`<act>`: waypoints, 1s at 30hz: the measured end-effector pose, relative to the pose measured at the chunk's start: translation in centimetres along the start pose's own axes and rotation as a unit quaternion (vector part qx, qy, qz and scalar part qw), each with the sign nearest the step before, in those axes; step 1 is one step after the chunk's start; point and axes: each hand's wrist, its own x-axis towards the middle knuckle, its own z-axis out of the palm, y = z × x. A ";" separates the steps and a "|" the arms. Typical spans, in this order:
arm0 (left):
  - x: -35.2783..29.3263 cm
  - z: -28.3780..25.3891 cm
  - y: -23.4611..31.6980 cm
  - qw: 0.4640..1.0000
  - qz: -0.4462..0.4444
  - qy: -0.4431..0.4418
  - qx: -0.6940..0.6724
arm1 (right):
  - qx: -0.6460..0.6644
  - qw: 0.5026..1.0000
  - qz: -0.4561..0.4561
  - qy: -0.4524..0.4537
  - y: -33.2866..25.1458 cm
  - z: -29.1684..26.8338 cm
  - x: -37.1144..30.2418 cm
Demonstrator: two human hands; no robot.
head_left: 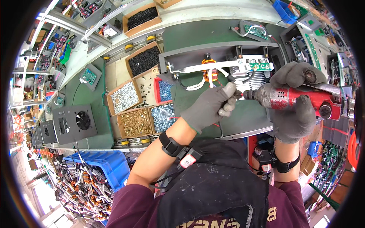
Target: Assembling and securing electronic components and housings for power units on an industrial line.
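My right hand (293, 123), in a grey glove, is wrapped round a red air screwdriver (279, 98) held level, its nose toward the left. At that nose, the gloved fingers of my left hand (209, 106) pinch together by the bit; whatever lies between them is too small to make out. Just beyond both hands sits a grey metal housing (218, 48) with its inside exposed. Inside are an orange-wound coil (210, 72), white cables (195, 87), a finned heat sink (255, 81) and a green circuit board (260, 65).
Left of the housing stand cardboard boxes of black screws (143, 60), silver screws (124, 98) and brass-coloured parts (135, 122), plus a red tray (158, 91) of bluish parts. A fan panel (75, 123) lies farther left. Below is a blue bin (110, 167) beside piled wired parts.
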 end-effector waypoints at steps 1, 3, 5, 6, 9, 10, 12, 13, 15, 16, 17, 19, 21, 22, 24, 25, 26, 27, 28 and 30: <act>-0.1 0.1 0.0 1.000 -0.019 0.003 -0.007 | -0.001 1.000 -0.006 -0.016 0.0 -0.1 0.0; -0.1 0.3 0.1 0.998 -0.053 0.005 -0.024 | 0.025 0.998 -0.013 -0.049 0.1 -0.4 -0.2; -0.4 0.5 0.0 0.997 -0.069 -0.024 0.016 | 0.079 0.996 -0.015 -0.048 0.2 -1.1 -0.3; -0.6 0.5 -0.1 0.996 -0.071 -0.022 0.049 | 0.094 0.995 -0.005 -0.035 0.2 -1.4 -0.5; -1.2 0.2 -0.4 0.959 -0.030 0.096 0.266 | 0.112 0.993 0.023 0.005 -0.2 -2.6 -1.3; -1.4 -0.3 -0.4 0.927 0.023 0.135 0.350 | 0.113 0.993 0.024 0.004 -0.5 -3.1 -1.5; -2.0 -1.3 -0.6 0.562 0.193 0.103 0.798 | 0.135 0.990 0.021 0.021 -1.2 -4.0 -2.0; -2.2 -1.8 -1.0 0.292 0.261 0.061 0.918 | 0.111 0.993 0.019 0.025 -1.5 -4.4 -2.2; -2.1 -2.5 -2.5 0.295 0.217 -0.017 0.930 | 0.084 0.995 0.011 0.049 -2.4 -5.3 -2.6; -1.7 -2.7 -3.0 0.281 0.222 -0.033 0.933 | 0.095 0.994 0.015 0.048 -2.7 -5.8 -2.8; -1.2 -2.8 -3.5 0.266 0.184 -0.063 0.944 | 0.084 0.995 0.022 0.055 -3.0 -6.4 -2.9; -0.2 -2.8 -3.9 0.292 0.233 -0.080 0.924 | 0.073 0.995 0.026 0.070 -3.8 -7.4 -3.6; 1.2 -2.1 -4.0 0.321 0.280 -0.101 0.899 | 0.069 0.990 0.059 0.108 -4.4 -8.5 -4.4; 1.9 -1.5 -4.2 0.341 0.384 -0.074 0.855 | 0.058 0.989 0.071 0.115 -4.5 -9.2 -4.6; 3.0 -0.6 -3.9 0.343 0.430 -0.048 0.834 | 0.069 0.982 0.107 0.143 -4.6 -10.5 -5.0; 3.4 -0.2 -3.7 0.344 0.449 -0.034 0.824 | 0.081 0.974 0.118 0.174 -4.5 -11.1 -5.2; 3.7 0.2 -3.5 0.343 0.454 -0.026 0.822 | 0.095 0.966 0.130 0.204 -4.3 -11.7 -5.2; 4.0 0.4 -3.3 0.337 0.454 -0.031 0.824 | 0.105 0.957 0.140 0.233 -4.0 -12.2 -5.2; 4.2 0.6 -3.2 0.333 0.449 -0.032 0.828 | 0.139 0.951 0.144 0.236 -3.9 -12.8 -5.1; 4.4 0.9 -2.9 0.335 0.442 -0.036 0.831 | 0.173 0.940 0.151 0.254 -3.5 -13.7 -4.9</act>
